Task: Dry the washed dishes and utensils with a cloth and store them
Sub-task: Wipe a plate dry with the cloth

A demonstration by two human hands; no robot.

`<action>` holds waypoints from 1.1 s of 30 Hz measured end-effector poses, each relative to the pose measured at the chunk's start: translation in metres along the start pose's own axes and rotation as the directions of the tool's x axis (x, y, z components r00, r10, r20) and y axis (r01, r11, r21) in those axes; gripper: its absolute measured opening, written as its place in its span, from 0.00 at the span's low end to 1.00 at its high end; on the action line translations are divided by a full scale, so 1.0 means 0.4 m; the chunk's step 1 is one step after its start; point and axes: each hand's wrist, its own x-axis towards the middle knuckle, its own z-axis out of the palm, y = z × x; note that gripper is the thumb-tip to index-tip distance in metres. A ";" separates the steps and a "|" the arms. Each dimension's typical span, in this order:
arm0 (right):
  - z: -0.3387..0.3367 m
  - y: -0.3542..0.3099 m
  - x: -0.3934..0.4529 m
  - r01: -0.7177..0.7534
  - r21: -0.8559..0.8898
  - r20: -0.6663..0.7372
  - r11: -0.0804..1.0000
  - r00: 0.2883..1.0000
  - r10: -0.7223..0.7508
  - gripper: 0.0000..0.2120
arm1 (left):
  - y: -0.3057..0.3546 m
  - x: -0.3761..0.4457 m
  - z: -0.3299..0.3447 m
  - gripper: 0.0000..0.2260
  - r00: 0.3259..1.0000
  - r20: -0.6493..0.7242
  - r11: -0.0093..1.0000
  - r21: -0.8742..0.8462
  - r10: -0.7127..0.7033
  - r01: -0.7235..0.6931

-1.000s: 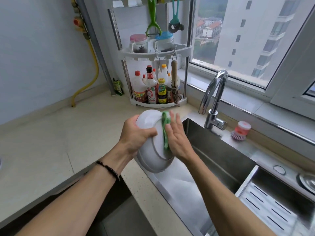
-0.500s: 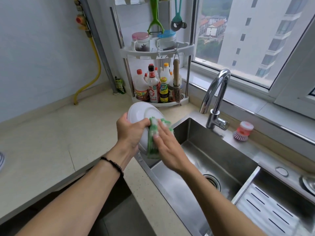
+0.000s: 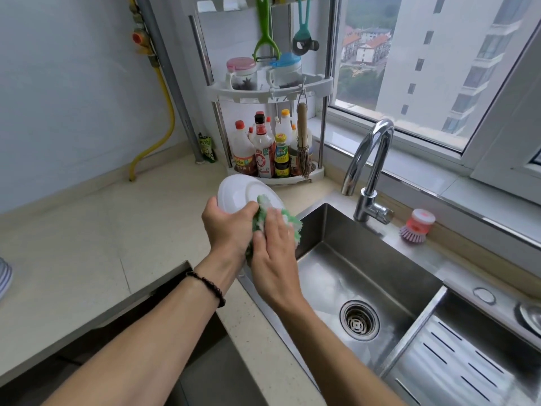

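Note:
A white plate (image 3: 240,193) is held tilted above the left rim of the sink, its underside toward me. My left hand (image 3: 227,227) grips its near left edge, thumb over the rim. A green and white cloth (image 3: 288,222) lies bunched against the plate's lower right part. My right hand (image 3: 273,250) presses the cloth onto the plate with fingers laid over it. Most of the plate's lower half is hidden behind both hands.
The steel sink (image 3: 351,276) with a drain lies to the right, a faucet (image 3: 370,171) behind it and a dish brush (image 3: 415,227) on the ledge. A corner rack (image 3: 272,92) of bottles stands behind the plate. Striped dishes (image 3: 4,276) sit at the left edge of the counter (image 3: 73,244).
The plate has tipped from edge-on to more face-up and moved left. My right hand with the cloth has slid down to the plate's lower right part.

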 end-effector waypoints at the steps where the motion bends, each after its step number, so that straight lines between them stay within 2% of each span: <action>1: 0.000 0.009 -0.013 0.008 0.046 -0.023 0.999 1.000 -0.007 0.25 | 0.003 -0.003 -0.006 0.17 1.000 0.016 1.000 0.023 0.006 -0.006; 3: -0.008 0.061 0.026 -0.103 0.132 -0.058 0.986 0.992 0.111 0.25 | 0.008 -0.011 -0.022 0.18 0.997 0.074 0.998 0.058 0.013 -0.017; 5: -0.042 0.092 0.097 -0.331 0.283 -0.085 0.900 0.926 0.368 0.25 | 0.013 -0.016 -0.045 0.19 0.982 0.189 0.998 0.061 0.021 -0.033; 6: -0.056 0.099 0.128 -0.409 0.318 -0.081 0.855 0.887 0.454 0.24 | 0.016 -0.017 -0.059 0.20 0.964 0.266 0.996 0.073 0.028 -0.049; 7: -0.068 0.094 0.148 -0.437 0.281 -0.082 0.855 0.876 0.475 0.23 | 0.015 -0.019 -0.072 0.20 0.939 0.343 0.993 0.102 0.027 -0.066; 8: -0.075 0.080 0.160 -0.406 0.209 -0.081 0.889 0.899 0.430 0.22 | 0.012 -0.022 -0.085 0.20 0.918 0.396 0.989 0.129 0.020 -0.077; 9: -0.076 0.062 0.166 -0.298 0.148 -0.072 0.943 0.948 0.311 0.21 | 0.003 -0.025 -0.096 0.21 0.904 0.428 0.985 0.152 0.011 -0.084; 10: -0.075 0.031 0.164 -0.122 0.108 -0.034 0.987 0.991 0.126 0.21 | -0.005 -0.027 -0.107 0.20 0.900 0.435 0.983 0.164 0.004 -0.084; 11: -0.070 -0.002 0.155 0.052 0.082 0.050 0.995 0.997 -0.056 0.22 | -0.012 -0.026 -0.122 0.20 0.906 0.424 0.983 0.167 0.004 -0.082; 12: -0.060 -0.015 0.145 0.156 0.079 0.146 0.985 0.975 -0.166 0.22 | -0.012 -0.022 -0.138 0.19 0.910 0.415 0.981 0.171 0.010 -0.088; 14: -0.046 0.005 0.135 0.141 0.142 0.247 0.980 0.954 -0.173 0.20 | -0.003 -0.009 -0.178 0.19 0.900 0.435 0.967 0.211 0.039 -0.144; 17: -0.036 0.025 0.136 -0.118 0.284 0.259 0.952 0.965 0.042 0.23 | 0.005 -0.007 -0.236 0.20 0.879 0.472 0.940 0.268 0.065 -0.213; 18: -0.021 0.014 0.127 -0.095 0.263 0.244 0.960 0.969 0.029 0.22 | 0.002 -0.006 -0.247 0.21 0.882 0.466 0.934 0.280 0.070 -0.223; 19: 0.005 0.000 0.112 -0.013 0.210 0.259 0.978 0.965 -0.043 0.21 | -0.004 -0.005 -0.258 0.21 0.889 0.451 0.931 0.287 0.074 -0.224; 21: 0.076 -0.032 0.056 0.229 0.110 0.302 0.967 0.919 -0.252 0.19 | -0.024 0.000 -0.292 0.20 0.900 0.429 0.938 0.277 0.073 -0.208; 22: 0.102 -0.041 0.036 0.296 0.106 0.324 0.949 0.892 -0.315 0.18 | -0.031 0.003 -0.313 0.20 0.904 0.422 0.944 0.263 0.075 -0.201; 23: 0.117 -0.046 0.023 0.305 0.139 0.331 0.942 0.883 -0.334 0.16 | -0.036 0.003 -0.338 0.20 0.908 0.413 0.944 0.264 0.074 -0.197; 26: 0.169 -0.062 0.023 0.124 0.264 0.372 0.956 0.902 -0.220 0.16 | -0.050 0.000 -0.421 0.21 0.928 0.368 0.912 0.355 0.065 -0.205; 27: 0.192 -0.079 0.007 0.153 0.234 0.363 0.960 0.902 -0.233 0.17 | -0.053 -0.001 -0.449 0.21 0.929 0.364 0.911 0.354 0.072 -0.209; 28: 0.220 -0.100 -0.013 0.242 0.179 0.349 0.954 0.890 -0.292 0.18 | -0.055 -0.001 -0.477 0.21 0.927 0.365 0.918 0.331 0.089 -0.218; 30: 0.286 -0.143 -0.066 0.384 0.143 0.356 0.912 0.840 -0.409 0.19 | -0.055 -0.003 -0.554 0.20 0.914 0.384 0.918 0.300 0.131 -0.258; 31: 0.310 -0.154 -0.079 0.366 0.165 0.364 0.916 0.841 -0.401 0.18 | -0.054 -0.006 -0.594 0.21 0.907 0.394 0.900 0.328 0.147 -0.288; 32: 0.337 -0.175 -0.089 0.276 0.202 0.368 0.940 0.868 -0.334 0.17 | -0.050 -0.012 -0.645 0.20 0.902 0.404 0.868 0.382 0.153 -0.318; 33: 0.363 -0.193 -0.094 0.116 0.254 0.373 0.960 0.904 -0.208 0.17 | -0.047 -0.019 -0.694 0.19 0.896 0.417 0.832 0.434 0.154 -0.345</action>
